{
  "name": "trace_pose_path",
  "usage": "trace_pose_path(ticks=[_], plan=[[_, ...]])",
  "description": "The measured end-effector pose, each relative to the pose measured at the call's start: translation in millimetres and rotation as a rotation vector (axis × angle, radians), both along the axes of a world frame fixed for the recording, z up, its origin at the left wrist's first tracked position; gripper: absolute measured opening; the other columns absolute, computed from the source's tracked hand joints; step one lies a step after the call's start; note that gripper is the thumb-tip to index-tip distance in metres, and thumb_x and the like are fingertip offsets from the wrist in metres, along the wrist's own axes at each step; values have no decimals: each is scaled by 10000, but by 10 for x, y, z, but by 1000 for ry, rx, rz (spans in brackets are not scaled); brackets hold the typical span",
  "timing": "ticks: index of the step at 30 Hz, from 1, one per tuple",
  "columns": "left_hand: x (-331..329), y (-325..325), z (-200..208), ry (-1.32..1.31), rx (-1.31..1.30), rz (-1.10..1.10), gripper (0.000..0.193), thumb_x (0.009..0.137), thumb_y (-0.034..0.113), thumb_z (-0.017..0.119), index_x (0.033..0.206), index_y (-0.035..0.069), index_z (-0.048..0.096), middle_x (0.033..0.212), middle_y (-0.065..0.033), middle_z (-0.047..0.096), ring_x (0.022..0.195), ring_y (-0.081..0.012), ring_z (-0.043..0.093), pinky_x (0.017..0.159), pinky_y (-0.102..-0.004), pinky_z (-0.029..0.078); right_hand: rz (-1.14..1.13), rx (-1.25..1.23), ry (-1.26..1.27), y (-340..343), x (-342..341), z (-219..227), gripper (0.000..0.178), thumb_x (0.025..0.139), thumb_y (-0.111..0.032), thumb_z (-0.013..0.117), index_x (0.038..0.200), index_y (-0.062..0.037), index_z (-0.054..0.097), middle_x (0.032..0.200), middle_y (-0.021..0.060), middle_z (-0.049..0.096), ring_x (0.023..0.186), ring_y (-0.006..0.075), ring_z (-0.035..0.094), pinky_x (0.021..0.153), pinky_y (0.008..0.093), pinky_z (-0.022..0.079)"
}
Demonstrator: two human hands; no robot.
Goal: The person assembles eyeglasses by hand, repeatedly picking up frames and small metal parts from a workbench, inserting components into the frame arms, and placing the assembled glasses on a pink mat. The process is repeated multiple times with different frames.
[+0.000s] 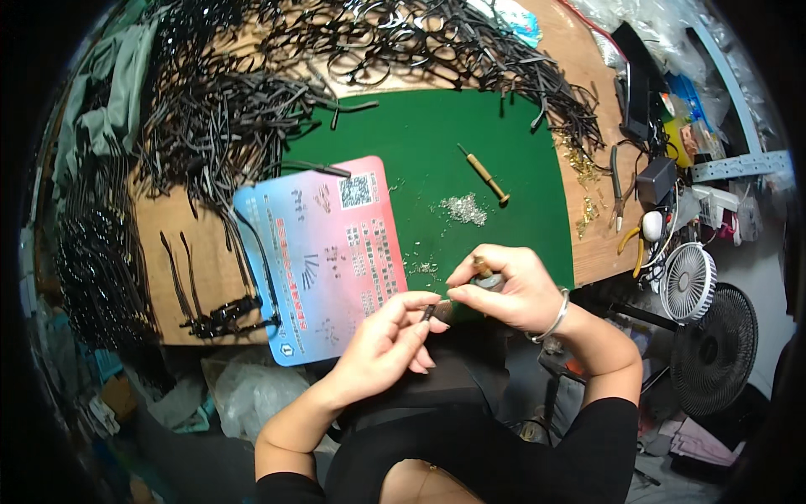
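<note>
Near the table's front edge, my left hand (pixel 378 343) pinches a small black piece (pixel 429 312) between thumb and fingers; its kind is too small to tell. Just to the right, my right hand (pixel 520 292) is closed around a short tool with a brass-coloured end (pixel 482 266) and a grey body; its tip is hidden. The fingertips of both hands are close together. Beyond them on the green mat (pixel 437 126) lie a heap of tiny silver metal parts (pixel 464 210), a smaller scatter of them (pixel 426 268) and a brass-handled screwdriver (pixel 484 176).
A pink and blue printed sheet (pixel 319 202) with small loose parts lies left. Black glasses frames (pixel 378 42) and temples (pixel 218 126) pile up behind and left. Gold-coloured bits (pixel 585 168), yellow-handled pliers (pixel 631 248), a white fan (pixel 688 282) and a black fan (pixel 714 349) are right.
</note>
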State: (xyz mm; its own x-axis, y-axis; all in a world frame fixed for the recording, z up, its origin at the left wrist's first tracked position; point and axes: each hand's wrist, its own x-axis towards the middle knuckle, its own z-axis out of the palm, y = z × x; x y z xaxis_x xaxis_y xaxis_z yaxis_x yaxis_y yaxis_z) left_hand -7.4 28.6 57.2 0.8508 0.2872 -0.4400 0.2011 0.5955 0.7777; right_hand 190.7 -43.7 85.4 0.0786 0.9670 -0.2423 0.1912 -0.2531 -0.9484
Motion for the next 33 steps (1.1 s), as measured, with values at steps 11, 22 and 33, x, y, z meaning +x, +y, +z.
trace_pose_path(ticks=[11,22,33], plan=[[-92,-41,-70,-65,-205,82,252,941,96,468,1175,1,462,963,-114,626,580,-76,567,503,-185,456,84,138,66,45,-59,-235,77,797,-62,637,845,-2,636,772,80,639,706,122,612,616,254,477],[-136,55,-159,-46,-502,-72,238,916,103,519,1122,-17,520,916,-118,638,543,-70,545,485,-176,443,382,194,71,30,36,-301,76,781,-73,654,812,-6,636,772,84,612,669,187,602,607,297,474],[-162,-171,-144,-144,215,-100,279,919,21,467,1195,-6,493,935,-83,655,602,-77,575,544,-218,486,317,-539,551,-24,-1,-376,545,717,-366,769,1043,-7,520,797,36,535,701,91,549,559,229,464]])
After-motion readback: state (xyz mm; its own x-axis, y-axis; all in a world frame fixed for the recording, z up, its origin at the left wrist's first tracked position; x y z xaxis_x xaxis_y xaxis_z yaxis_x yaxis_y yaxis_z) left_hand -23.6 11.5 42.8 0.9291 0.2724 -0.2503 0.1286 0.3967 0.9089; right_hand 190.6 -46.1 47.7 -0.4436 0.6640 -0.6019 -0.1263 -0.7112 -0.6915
